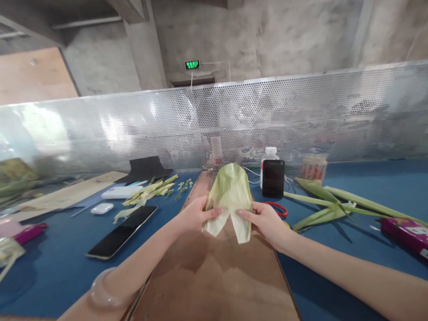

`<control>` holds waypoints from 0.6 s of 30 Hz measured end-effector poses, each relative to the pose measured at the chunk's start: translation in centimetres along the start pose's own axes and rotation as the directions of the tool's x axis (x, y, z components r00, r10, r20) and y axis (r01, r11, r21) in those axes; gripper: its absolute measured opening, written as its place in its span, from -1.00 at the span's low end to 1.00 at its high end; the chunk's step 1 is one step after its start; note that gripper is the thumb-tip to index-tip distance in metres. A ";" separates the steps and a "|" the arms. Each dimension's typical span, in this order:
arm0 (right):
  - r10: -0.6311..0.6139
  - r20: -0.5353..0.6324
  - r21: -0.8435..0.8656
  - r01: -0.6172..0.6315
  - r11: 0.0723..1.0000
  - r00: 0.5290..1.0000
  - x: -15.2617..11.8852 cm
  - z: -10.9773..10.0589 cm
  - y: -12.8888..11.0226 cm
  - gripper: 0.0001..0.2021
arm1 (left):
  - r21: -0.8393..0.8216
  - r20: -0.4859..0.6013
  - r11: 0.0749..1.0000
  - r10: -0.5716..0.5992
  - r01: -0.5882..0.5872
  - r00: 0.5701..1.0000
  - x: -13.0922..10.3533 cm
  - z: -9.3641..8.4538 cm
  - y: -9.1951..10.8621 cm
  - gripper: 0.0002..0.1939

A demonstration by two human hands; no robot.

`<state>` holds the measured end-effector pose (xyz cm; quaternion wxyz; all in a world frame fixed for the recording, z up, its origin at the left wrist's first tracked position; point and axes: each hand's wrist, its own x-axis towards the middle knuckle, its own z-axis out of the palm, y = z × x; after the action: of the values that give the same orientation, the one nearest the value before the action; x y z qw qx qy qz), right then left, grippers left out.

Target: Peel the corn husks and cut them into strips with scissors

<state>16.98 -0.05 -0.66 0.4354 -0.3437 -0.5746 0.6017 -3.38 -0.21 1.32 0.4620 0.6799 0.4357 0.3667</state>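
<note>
Currently | split corn husk [230, 189] held between left hand [200, 215] and right hand [265, 223], over brown board [217, 281] | one flap [216, 225] pinched by each | step: flaps apparently being held apart | next move: gentle, even grip called for

Left fingers [211, 214] and right fingers [246, 216] hold a notched green husk [230, 189] — above a brown board [214, 281].

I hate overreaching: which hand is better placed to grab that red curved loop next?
Probably your right hand: it's beside the red curved loop, though pinching the pale-green split husk; your left hand pinches its opposite side, farther from the loop.
</note>
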 end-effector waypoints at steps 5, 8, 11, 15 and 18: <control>0.006 -0.013 -0.011 -0.006 1.000 1.000 0.2 -0.1 0.1 -0.76 | 0.017 -0.036 0.999 -0.033 0.034 0.999 -0.1 0.2 0.5 -0.59; 0.026 -0.025 -0.027 -0.027 0.999 0.999 0.4 -0.3 0.2 -0.75 | -0.009 -0.015 1.000 -0.024 0.024 1.000 -0.1 0.1 0.6 -0.59; 0.030 -0.034 -0.035 -0.031 0.999 0.999 0.5 -0.4 0.3 -0.76 | -0.023 0.011 1.000 0.001 -0.001 1.000 0.1 0.0 0.3 -0.59; 0.039 -0.013 0.005 -0.039 0.999 0.999 0.4 -0.4 0.3 -0.76 | -0.050 0.018 0.998 0.023 -0.023 1.000 0.2 -0.2 0.0 -0.59; 0.046 0.007 0.034 -0.047 0.998 0.999 0.3 -0.4 0.2 -0.74 | -0.080 0.037 0.996 0.046 -0.043 0.998 0.2 -0.1 0.1 -0.57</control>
<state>17.16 0.38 -0.87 0.4254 -0.3476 -0.5573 0.6226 -3.39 0.04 1.48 0.4888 0.6776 0.3962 0.3807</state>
